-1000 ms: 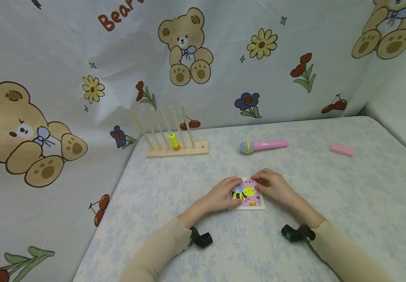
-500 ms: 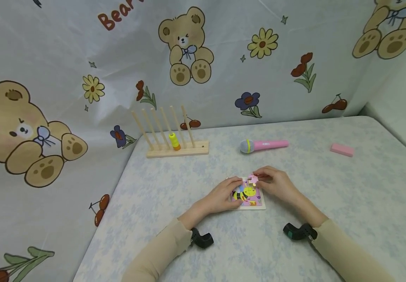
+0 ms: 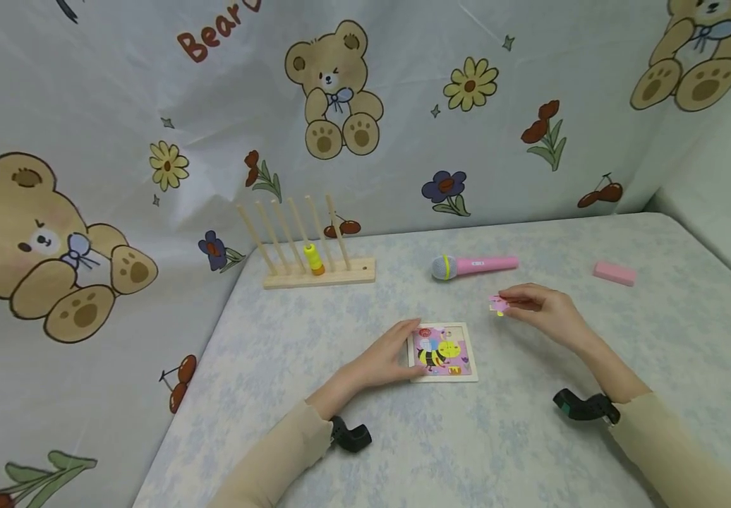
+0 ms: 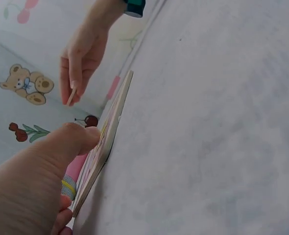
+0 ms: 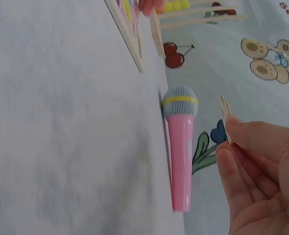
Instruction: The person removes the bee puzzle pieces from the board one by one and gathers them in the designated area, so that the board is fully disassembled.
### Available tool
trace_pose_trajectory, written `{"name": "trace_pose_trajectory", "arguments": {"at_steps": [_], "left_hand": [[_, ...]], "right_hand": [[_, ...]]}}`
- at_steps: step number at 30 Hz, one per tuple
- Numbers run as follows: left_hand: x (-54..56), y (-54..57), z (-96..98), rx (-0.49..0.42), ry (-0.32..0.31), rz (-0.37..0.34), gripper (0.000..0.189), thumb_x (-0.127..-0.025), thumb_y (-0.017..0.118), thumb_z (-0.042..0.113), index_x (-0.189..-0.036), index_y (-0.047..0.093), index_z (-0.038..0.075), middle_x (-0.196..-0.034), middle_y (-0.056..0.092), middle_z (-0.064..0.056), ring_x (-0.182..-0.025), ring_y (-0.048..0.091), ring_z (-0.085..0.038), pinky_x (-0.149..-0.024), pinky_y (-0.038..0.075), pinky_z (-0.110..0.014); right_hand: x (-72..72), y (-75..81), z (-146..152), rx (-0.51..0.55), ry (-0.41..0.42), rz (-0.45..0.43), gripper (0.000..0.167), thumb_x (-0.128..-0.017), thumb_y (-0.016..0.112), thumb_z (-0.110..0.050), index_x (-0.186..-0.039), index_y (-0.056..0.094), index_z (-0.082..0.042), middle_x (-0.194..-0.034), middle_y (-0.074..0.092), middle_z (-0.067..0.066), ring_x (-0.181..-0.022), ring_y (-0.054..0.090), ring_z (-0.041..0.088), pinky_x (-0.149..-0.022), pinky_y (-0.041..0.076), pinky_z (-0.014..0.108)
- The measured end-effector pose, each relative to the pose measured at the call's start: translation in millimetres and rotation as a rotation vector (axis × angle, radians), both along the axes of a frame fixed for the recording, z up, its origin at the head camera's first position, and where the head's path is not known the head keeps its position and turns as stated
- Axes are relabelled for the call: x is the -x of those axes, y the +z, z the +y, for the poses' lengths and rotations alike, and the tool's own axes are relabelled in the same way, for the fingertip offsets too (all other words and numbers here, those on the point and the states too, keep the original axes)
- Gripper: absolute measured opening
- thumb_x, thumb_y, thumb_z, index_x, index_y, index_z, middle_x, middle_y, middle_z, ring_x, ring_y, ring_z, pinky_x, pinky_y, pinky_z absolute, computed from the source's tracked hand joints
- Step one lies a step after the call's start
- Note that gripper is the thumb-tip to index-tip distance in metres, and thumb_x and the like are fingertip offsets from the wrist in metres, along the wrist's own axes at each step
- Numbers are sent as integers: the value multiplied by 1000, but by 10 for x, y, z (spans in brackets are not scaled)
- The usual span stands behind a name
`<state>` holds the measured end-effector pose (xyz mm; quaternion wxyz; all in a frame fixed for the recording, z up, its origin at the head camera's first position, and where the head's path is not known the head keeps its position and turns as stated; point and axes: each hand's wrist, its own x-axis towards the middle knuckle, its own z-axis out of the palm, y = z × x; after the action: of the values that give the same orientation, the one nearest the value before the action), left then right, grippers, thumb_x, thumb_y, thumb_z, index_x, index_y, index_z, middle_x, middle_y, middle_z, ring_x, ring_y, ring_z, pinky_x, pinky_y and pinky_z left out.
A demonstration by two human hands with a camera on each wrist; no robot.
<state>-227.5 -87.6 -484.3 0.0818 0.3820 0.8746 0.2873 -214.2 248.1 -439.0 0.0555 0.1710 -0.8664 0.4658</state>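
A square wooden jigsaw puzzle (image 3: 445, 379) with a bee picture lies on the table in the head view. A pale bare patch shows at its upper right. My left hand (image 3: 379, 360) holds the puzzle by its left side; in the left wrist view the thumb (image 4: 88, 139) lies on its face and the fingertips are at its edge. My right hand (image 3: 546, 312) pinches a pink puzzle piece (image 3: 498, 305) between thumb and fingers, above the table to the right of the puzzle. In the right wrist view the puzzle piece (image 5: 226, 115) appears nearly edge-on.
Behind the puzzle lies a pink toy microphone (image 3: 482, 264). A wooden peg stand (image 3: 346, 274) with yellow and orange beads (image 3: 312, 257) stands at the back left. At the back right is a pink block (image 3: 615, 273). A bear-print cloth (image 3: 391, 190) hangs behind the table.
My right hand has pulled the pink piece out of the puzzle's upper right and carried it right and up. The left hand has shifted slightly left, still at the puzzle's side.
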Motion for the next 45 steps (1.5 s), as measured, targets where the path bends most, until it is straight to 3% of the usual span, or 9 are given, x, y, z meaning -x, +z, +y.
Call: {"name": "trace_pose_trajectory", "arguments": {"at_steps": [6, 13, 18, 22, 27, 29, 36, 42, 45], "left_hand": [[-21, -29, -68, 15, 6, 3, 89, -84, 68, 44, -148, 23, 3, -151, 26, -9, -138, 22, -18, -110, 23, -32], [-27, -7, -67, 32, 6, -19, 89, -84, 69, 43, -149, 23, 3, -151, 27, -10, -139, 22, -20, -110, 23, -33], [-33, 13, -69, 40, 10, -29, 89, -84, 68, 43, -149, 22, 3, -151, 26, -10, -139, 21, -20, -111, 23, -34], [-38, 28, -70, 41, 12, -30, 89, -84, 68, 43, -149, 22, 3, -152, 26, -10, -139, 21, -20, -111, 23, -34], [-47, 33, -61, 40, 14, -43, 89, -84, 69, 41, -149, 23, 3, -152, 26, -11, -139, 21, -20, -111, 22, -34], [-52, 31, -59, 43, 14, -41, 89, -84, 69, 41, -149, 23, 3, -152, 26, -11, -139, 21, -20, -111, 22, -34], [-52, 7, -71, 35, 16, -39, 88, -84, 70, 41, -149, 24, 2, -151, 27, -11, -139, 22, -20, -110, 23, -34], [-32, -4, -60, 35, 7, -40, 89, -84, 68, 43, -149, 23, 4, -152, 25, -10, -139, 20, -19, -111, 22, -33], [-33, -1, -64, 35, 11, -42, 89, -84, 69, 42, -149, 23, 3, -152, 25, -10, -139, 21, -19, -111, 22, -33]], "right_hand": [[-83, 35, 518, -19, -80, -58, 38, -88, 68, -21, -122, 62, -3, -115, 63, 9, -91, 60, -5, -73, 49, 12], [-193, -55, 981, -71, -175, -118, 43, -88, 68, -27, -124, 62, -4, -111, 63, -15, -91, 56, -12, -70, 46, 9], [-207, -145, 1190, -120, -174, -134, 44, -89, 67, -29, -124, 61, -4, -108, 58, -25, -91, 51, -18, -69, 44, 8], [-199, -180, 1248, -174, -180, -147, 44, -89, 67, -31, -123, 62, -4, -110, 61, -18, -89, 49, -20, -69, 42, 7], [-188, -215, 1230, -256, -180, -151, 45, -89, 66, -33, -122, 63, -4, -116, 64, 13, -89, 47, -20, -68, 41, 6], [-187, -230, 1209, -277, -183, -133, 44, -88, 67, -32, -121, 64, -3, -115, 64, 18, -88, 46, -21, -68, 40, 6], [-169, -290, 1157, -358, -174, 39, 35, -82, 75, -21, -111, 68, -2, -105, 67, 19, -86, 45, -20, -69, 36, 3], [-175, -171, 1186, -337, -203, -61, 49, -86, 70, -29, -124, 60, 1, -111, 65, 18, -85, 43, -25, -66, 37, 4], [-213, -55, 1037, -214, -208, -86, 49, -90, 66, -29, -128, 57, 1, -114, 66, 2, -86, 46, -24, -67, 40, 5]]}}
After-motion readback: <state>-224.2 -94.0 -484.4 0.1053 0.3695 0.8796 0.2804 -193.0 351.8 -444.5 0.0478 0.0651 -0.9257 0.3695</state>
